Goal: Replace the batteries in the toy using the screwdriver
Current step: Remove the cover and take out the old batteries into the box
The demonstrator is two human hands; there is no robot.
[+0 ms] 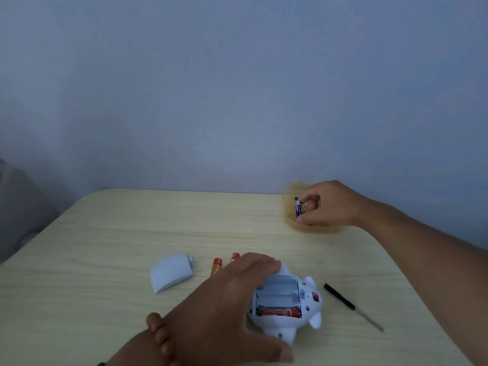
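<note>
A white toy point(295, 323) lies belly up near the table's front, its battery bay open with one red battery point(280, 312) in the nearest slot. My left hand point(232, 294) grips the toy's left side. My right hand point(327, 204) pinches a blue battery point(298, 209) upright over a tan bowl point(290, 220) at the back right. Two orange batteries point(217, 266) lie just behind my left hand, partly hidden by it. The white battery cover point(170, 272) rests to the left. A black-handled screwdriver point(351, 306) lies right of the toy.
The pale wood-grain table point(105, 247) has a rounded far edge against a blue-grey wall. A grey shape point(15, 207) sits beyond the table's left side. A beaded bracelet point(158, 336) is on my left wrist.
</note>
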